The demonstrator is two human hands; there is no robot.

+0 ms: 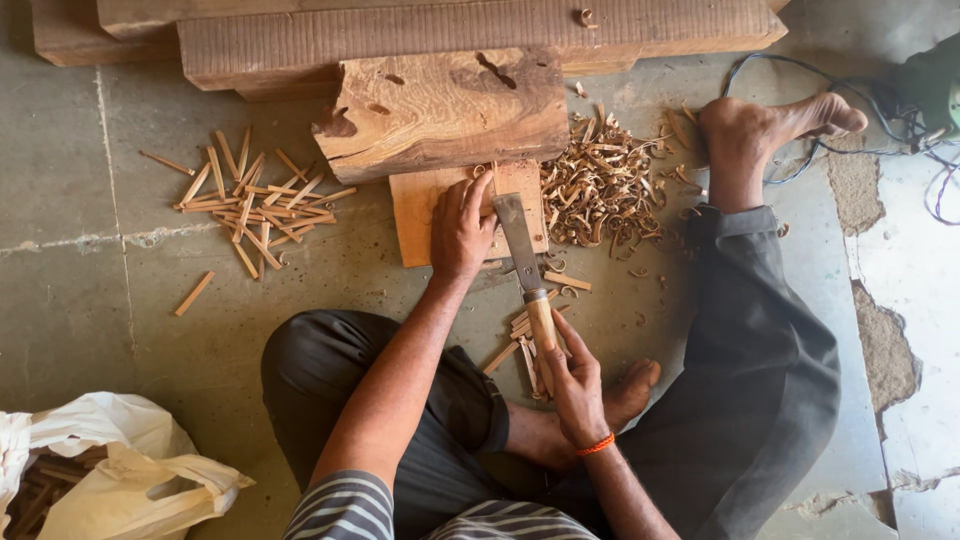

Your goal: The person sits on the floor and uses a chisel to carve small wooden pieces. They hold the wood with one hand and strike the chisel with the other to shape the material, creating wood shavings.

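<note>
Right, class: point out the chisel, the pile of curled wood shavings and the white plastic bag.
chisel (521, 245), head view, on the flat metal blade.
pile of curled wood shavings (597, 188), head view, middle of the heap.
white plastic bag (120, 478), head view, on its crumpled side.

You've got a pile of wood sticks, curly shavings, and a white plastic bag on the floor.

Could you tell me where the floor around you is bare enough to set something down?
Bare floor lies between the wooden sticks and the white bag. It is crowded right of the small board, where shavings pile up toward the foot.
</note>
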